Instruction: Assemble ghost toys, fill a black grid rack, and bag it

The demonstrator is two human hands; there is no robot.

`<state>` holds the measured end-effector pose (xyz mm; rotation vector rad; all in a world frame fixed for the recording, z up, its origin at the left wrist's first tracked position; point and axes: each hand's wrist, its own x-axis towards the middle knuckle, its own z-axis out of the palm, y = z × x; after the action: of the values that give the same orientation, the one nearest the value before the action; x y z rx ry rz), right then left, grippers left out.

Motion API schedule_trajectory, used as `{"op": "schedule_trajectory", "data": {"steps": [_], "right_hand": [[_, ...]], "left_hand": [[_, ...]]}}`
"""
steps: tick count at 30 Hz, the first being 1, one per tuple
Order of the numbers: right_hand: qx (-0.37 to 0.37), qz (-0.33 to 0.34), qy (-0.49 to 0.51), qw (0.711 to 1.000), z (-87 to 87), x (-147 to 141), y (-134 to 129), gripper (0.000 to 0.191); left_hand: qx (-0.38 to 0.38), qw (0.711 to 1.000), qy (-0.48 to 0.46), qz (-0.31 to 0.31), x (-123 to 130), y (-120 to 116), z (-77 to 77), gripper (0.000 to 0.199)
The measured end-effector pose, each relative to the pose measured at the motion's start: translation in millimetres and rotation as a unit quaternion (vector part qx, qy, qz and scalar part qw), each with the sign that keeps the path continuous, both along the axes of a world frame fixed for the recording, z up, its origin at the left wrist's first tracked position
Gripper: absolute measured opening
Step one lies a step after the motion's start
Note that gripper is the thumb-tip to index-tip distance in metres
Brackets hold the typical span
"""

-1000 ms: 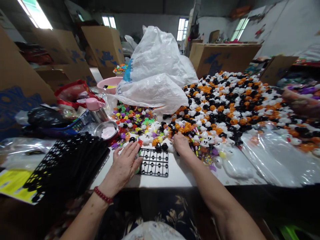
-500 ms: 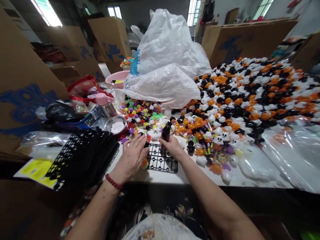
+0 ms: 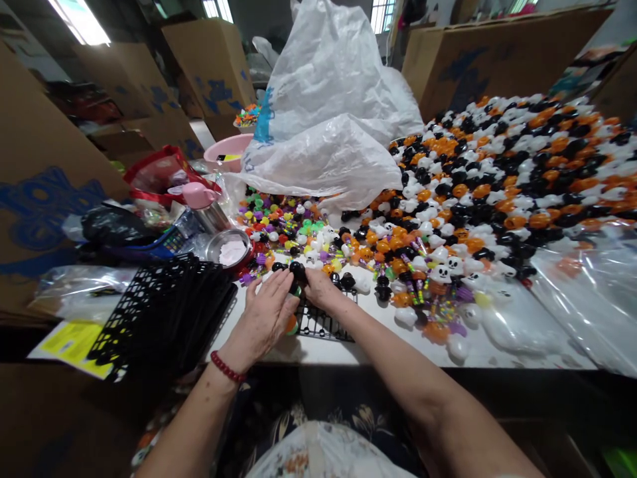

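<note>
A black grid tray (image 3: 323, 323) lies on the white table near its front edge. Over the tray's left end rests my left hand (image 3: 266, 309), fingers together and bent over small pieces that are mostly hidden; an orange and green piece (image 3: 291, 324) shows under its thumb. My right hand (image 3: 321, 289) is closed on a black piece (image 3: 297, 271) at the tray's back left corner, close to my left fingertips. Behind the tray lie loose black pieces (image 3: 347, 281) and a white one (image 3: 363, 283).
Stacked black grid trays (image 3: 169, 318) stand at the left, near a metal bowl (image 3: 229, 249) and a pink-lidded flask (image 3: 204, 204). A large white bag (image 3: 333, 99) rises behind. Orange, black and white pieces (image 3: 497, 179) are heaped at the right, beside clear plastic bags (image 3: 592, 292).
My right hand has moved left with the black piece, from above the tray's middle to beside my left fingertips. The view has shifted slightly.
</note>
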<state>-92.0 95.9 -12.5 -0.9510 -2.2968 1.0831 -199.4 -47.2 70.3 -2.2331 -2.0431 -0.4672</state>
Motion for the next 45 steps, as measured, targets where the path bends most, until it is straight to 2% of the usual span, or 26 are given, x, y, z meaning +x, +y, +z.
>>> {"op": "schedule_trajectory", "data": {"steps": [6, 12, 14, 17, 19, 21, 22, 24, 27, 30, 34, 37, 39, 41, 43, 45], "right_hand": [[0.039, 0.035, -0.019, 0.998, -0.3, 0.2, 1.5, 0.029], [0.063, 0.035, -0.05, 0.996, 9.3, -1.6, -4.3, 0.021], [0.075, 0.027, -0.054, 0.995, 17.5, 7.4, -4.7, 0.021], [0.114, -0.015, -0.061, 0.992, 33.5, 38.1, 6.7, 0.026], [0.176, -0.079, -0.14, 0.971, 42.8, 64.4, 22.3, 0.026], [0.228, -0.136, -0.248, 0.932, 47.6, 87.1, 39.5, 0.027], [0.24, -0.153, -0.287, 0.915, 47.9, 95.3, 46.9, 0.027], [0.238, -0.162, -0.317, 0.904, 45.4, 104.1, 57.7, 0.025], [0.231, -0.156, -0.328, 0.902, 39.3, 103.1, 64.3, 0.022], [0.221, -0.159, -0.328, 0.905, 39.1, 99.3, 64.2, 0.021], [0.209, -0.179, -0.317, 0.908, 46.8, 105.3, 52.8, 0.023], [0.171, -0.183, -0.235, 0.939, 48.1, 111.8, 30.4, 0.023], [0.105, -0.16, -0.12, 0.974, 43.3, 112.6, 10.9, 0.02], [0.009, -0.123, -0.005, 0.992, 34.4, 109.9, -9.4, 0.018], [-0.109, -0.092, 0.093, 0.985, 23.5, 104.5, -28.7, 0.018], [-0.22, -0.072, 0.181, 0.956, 13.3, 97.9, -46.1, 0.024]], "left_hand": [[0.004, 1.0, -0.004, 0.001, -1.1, 2.6, -2.9, 0.047], [0.019, 1.0, -0.019, -0.001, -4.5, 1.1, 4.8, 0.047], [0.029, 0.999, -0.017, 0.006, -5.8, -2.6, 9.9, 0.047], [0.053, 0.999, -0.008, 0.01, -6.8, -12.3, 18.3, 0.046], [0.075, 0.997, -0.004, 0.005, -4.7, -21.6, 23.7, 0.043], [0.104, 0.994, -0.013, -0.01, 1.9, -33.0, 28.0, 0.041], [0.119, 0.992, -0.025, -0.022, 7.2, -39.3, 29.1, 0.04], [0.14, 0.987, -0.054, -0.06, 21.8, -52.4, 27.4, 0.038], [0.114, 0.981, -0.073, -0.137, 48.5, -69.0, 10.9, 0.035], [0.059, 0.981, -0.045, -0.179, 68.3, -77.4, -21.0, 0.034], [0.039, 0.99, -0.012, -0.136, 70.7, -77.6, -68.2, 0.039], [0.046, 0.996, -0.008, -0.073, 65.0, -74.9, -93.9, 0.044], [0.052, 0.997, -0.013, -0.047, 63.5, -73.7, -104.5, 0.045], [0.058, 0.998, -0.018, -0.035, 64.6, -73.4, -110.2, 0.044], [0.063, 0.997, -0.022, -0.027, 66.5, -73.9, -112.3, 0.043], [0.066, 0.997, -0.029, -0.022, 67.7, -74.5, -112.8, 0.044]]}}
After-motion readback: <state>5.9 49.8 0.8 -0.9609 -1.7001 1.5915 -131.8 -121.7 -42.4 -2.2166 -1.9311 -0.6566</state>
